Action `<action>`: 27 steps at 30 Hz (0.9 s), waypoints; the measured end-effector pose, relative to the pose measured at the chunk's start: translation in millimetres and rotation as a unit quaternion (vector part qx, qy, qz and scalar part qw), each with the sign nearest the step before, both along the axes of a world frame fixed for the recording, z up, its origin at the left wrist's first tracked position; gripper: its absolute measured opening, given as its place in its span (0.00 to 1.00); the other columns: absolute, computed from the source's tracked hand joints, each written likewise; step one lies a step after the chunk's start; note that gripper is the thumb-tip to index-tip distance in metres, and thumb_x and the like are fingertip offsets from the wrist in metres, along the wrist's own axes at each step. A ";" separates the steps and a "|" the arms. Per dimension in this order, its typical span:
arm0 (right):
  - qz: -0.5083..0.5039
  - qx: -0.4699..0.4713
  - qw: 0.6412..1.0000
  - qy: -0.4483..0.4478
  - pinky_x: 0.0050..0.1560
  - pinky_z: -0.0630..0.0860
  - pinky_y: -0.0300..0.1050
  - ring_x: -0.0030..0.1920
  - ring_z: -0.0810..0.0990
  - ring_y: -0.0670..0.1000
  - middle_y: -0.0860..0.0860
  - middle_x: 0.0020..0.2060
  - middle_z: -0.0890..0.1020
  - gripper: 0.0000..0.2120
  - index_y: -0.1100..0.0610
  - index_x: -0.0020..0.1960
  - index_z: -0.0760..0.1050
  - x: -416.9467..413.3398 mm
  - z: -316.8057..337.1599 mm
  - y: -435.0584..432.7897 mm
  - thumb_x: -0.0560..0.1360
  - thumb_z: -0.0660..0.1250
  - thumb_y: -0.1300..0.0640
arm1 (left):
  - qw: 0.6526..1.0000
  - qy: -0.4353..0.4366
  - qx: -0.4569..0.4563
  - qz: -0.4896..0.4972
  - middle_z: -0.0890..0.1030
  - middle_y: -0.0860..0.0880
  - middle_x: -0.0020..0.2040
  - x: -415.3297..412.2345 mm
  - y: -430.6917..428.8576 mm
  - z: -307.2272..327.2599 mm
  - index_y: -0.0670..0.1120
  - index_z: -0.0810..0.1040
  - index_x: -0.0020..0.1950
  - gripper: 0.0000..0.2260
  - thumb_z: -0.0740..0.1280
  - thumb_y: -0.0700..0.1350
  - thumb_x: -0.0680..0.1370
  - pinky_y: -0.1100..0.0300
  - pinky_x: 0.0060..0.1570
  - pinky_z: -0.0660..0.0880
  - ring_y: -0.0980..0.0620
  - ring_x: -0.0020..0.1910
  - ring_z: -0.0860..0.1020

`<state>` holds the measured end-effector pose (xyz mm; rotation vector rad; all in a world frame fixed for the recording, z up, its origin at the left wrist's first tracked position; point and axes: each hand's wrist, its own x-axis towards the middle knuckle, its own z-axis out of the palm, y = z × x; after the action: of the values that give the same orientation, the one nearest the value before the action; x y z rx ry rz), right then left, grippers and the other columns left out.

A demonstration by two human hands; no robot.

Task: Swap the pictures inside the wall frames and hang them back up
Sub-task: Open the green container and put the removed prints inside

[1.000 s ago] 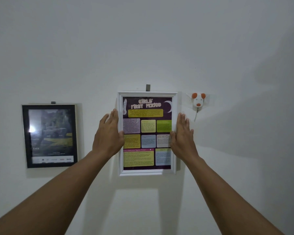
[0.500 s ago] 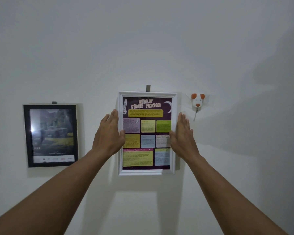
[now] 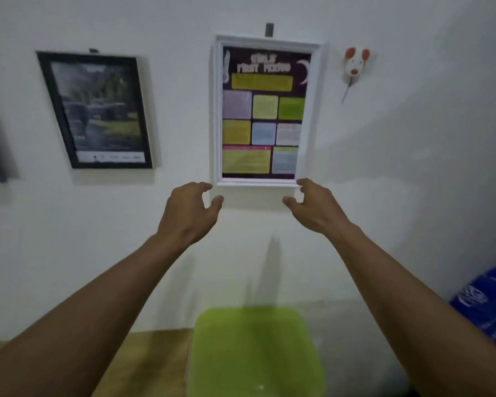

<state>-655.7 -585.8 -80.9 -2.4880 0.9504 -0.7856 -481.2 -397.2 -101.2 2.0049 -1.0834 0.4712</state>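
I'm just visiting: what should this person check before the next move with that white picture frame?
1. The white frame is on the wall under the grey hook: ok.
2. Hanger seated on that hook: cannot tell, hidden behind the frame.
3. Both hands free: ok. The left hand and right hand hold nothing, fingers loosely curled.
4. Fingers clear of the frame's bottom corners: cannot tell, they are right beside them.
5. The black frame hangs on the wall: ok.
6. Space below clear: not ok, a green stool stands under the white frame.
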 end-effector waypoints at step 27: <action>-0.120 0.280 0.893 0.332 0.61 0.72 0.51 0.63 0.72 0.64 0.61 0.63 0.69 0.29 0.61 0.65 0.70 -65.3 -373.6 -12.1 0.74 0.71 0.43 | 0.857 0.345 0.372 0.089 0.81 0.40 0.53 -17.4 34.2 -346.6 0.38 0.79 0.54 0.21 0.74 0.53 0.71 0.52 0.46 0.76 0.41 0.51 0.79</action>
<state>-721.0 -597.9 -454.5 -2.1312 1.4719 0.3151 -498.6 -363.0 -447.8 2.6259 -0.6465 -0.6713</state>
